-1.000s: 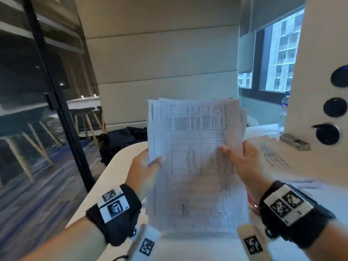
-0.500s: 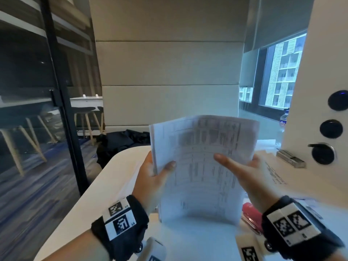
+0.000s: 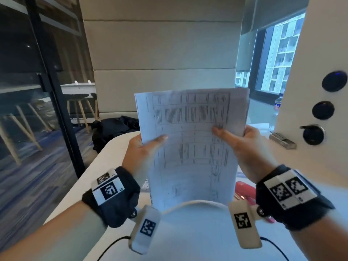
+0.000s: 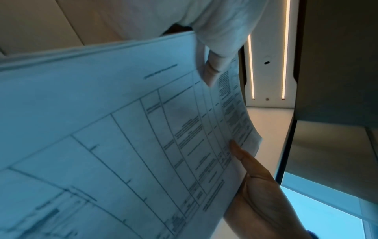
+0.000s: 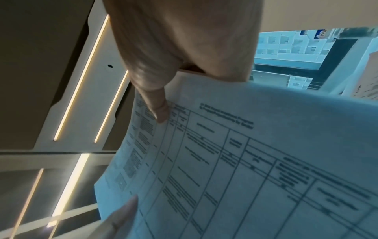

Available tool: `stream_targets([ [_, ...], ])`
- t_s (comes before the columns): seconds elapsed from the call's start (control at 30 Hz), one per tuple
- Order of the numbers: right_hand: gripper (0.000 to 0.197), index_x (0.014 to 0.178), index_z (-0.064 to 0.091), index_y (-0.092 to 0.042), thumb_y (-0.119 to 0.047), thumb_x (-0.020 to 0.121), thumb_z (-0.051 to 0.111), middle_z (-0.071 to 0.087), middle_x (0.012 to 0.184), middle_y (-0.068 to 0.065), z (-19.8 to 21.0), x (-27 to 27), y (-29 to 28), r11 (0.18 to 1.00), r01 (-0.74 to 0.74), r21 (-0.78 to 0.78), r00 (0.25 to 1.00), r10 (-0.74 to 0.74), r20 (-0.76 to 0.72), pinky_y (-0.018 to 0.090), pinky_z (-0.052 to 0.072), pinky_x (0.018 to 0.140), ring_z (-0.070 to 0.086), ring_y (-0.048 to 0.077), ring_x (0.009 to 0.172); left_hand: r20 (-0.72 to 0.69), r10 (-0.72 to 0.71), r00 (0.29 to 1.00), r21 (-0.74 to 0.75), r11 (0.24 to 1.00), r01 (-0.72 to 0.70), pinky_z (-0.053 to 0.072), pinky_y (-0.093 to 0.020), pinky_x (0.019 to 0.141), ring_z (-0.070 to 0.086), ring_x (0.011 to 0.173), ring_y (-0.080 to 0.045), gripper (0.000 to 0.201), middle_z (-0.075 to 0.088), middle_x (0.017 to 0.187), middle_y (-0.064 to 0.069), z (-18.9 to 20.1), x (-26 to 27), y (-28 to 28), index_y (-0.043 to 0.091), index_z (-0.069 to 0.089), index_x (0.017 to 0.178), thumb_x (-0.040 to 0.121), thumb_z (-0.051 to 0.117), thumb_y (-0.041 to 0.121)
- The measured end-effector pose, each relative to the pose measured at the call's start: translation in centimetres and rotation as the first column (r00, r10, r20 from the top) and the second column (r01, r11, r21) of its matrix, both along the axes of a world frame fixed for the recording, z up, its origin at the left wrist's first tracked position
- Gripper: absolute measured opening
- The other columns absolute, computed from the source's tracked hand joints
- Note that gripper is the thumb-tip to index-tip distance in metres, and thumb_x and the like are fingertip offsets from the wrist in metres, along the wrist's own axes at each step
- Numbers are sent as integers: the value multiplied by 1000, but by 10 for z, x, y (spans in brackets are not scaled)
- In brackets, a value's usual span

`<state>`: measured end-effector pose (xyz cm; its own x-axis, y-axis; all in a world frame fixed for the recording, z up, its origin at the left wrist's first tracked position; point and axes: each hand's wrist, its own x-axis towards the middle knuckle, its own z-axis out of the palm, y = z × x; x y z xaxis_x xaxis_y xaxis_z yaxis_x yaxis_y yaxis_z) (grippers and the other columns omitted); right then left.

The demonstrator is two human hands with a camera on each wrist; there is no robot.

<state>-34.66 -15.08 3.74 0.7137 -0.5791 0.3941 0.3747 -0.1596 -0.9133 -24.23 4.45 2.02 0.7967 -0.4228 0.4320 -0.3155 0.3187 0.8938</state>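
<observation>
While the sheaf of white printed paper sheets with ruled tables [image 3: 190,151] stands upright between them, the left hand [image 3: 143,155] pinches its left edge, thumb flat across the front, and the right hand [image 3: 248,147] does the same on the right edge (the other fingers sit behind the sheets, mostly hidden). A two-sided grip, and sensibly so: loose pages held at both edges cannot fan out or sag. The lower edge hangs low over the white tabletop [image 3: 116,161], touching or not I cannot tell, which looks like squaring the pages up. A red stapler [image 3: 244,189] lies by the right wrist, probably waiting for them.
</observation>
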Motion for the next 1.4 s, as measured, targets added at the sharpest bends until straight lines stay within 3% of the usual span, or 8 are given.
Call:
stream_targets([
  [0.2, 40, 98, 71, -19, -13, 62, 88, 75, 94, -3, -48, -2, -13, 990, -60, -131, 927, 7, -375, 43, 52, 95, 71, 16, 90, -18, -52, 999, 137, 989, 54, 49, -42, 97, 67, 105, -15, 38, 72, 111, 3, -40, -12, 3, 22, 68, 112, 75, 70, 31],
  [0.37, 66, 127, 54, -21, -30, 69, 84, 63, 118, -6, -53, -12, -42, 637, -454, -622, 522, -375, -766, 27, 44, 95, 58, 13, 102, 21, 86, 996, 230, 969, -89, 39, -36, 80, 42, 81, -18, 61, 47, 92, 0, -59, 13, 0, 24, 47, 88, 62, 72, 73],
  [0.43, 48, 113, 51, -19, -39, 77, 76, 59, 108, -5, -55, -18, -48, 485, -646, -589, 323, -526, -787, 24, 46, 85, 54, 14, 97, 22, 102, 995, 256, 961, -104, 38, -36, 79, 45, 78, -17, 59, 51, 90, 1, -62, 18, -1, 24, 47, 86, 63, 72, 72],
  [0.53, 32, 70, 34, -23, -36, 94, 51, 56, 90, 0, -61, -24, -52, 356, -740, -570, 265, -625, -734, 24, 40, 68, 46, 17, 82, 26, 111, 993, 260, 959, -114, 51, -36, 86, 69, 87, -21, 10, 74, 93, 4, -54, 14, -1, 28, 68, 84, 84, 71, 38],
  [0.73, 34, 89, 53, -5, -39, 94, 55, 68, 72, 6, -62, -13, -89, 845, -281, -454, 589, -222, -777, 42, 53, 60, 63, 21, 58, -31, 140, 990, 217, 967, -130, 47, -34, 94, 64, 99, -7, 8, 71, 97, 16, -54, 15, 2, 41, 69, 88, 89, 61, 43],
  [0.9, 23, 84, 58, -15, -37, 91, 55, 67, 72, 4, -1, -2, -63, 931, 298, -210, 940, -325, -107, 29, 44, 48, 56, 17, 51, -11, 98, 995, 231, 969, -93, 43, -21, 93, 60, 108, 3, 14, 69, 107, 22, -49, 9, 0, 39, 63, 102, 95, 52, 37],
  [1.07, 12, 106, 40, -12, -22, 101, 45, 60, 85, 7, 59, 18, -26, 956, 258, -139, 783, -122, 610, 27, 46, 44, 58, 19, 58, -76, -6, 997, 237, 971, 24, 53, -41, 92, 68, 103, -17, 31, 73, 108, 2, -39, -11, -6, 22, 68, 112, 97, 46, 39],
  [1.4, 15, 89, 51, -24, -39, 91, 51, 60, 73, -4, 62, 44, 34, 972, 180, -152, 848, -75, 525, 46, 52, 61, 59, 22, 68, -69, -185, 980, 291, 936, 197, 55, -31, 67, 68, 75, -20, 34, 73, 84, -9, -36, -33, -17, 0, 71, 92, 99, 48, 23],
])
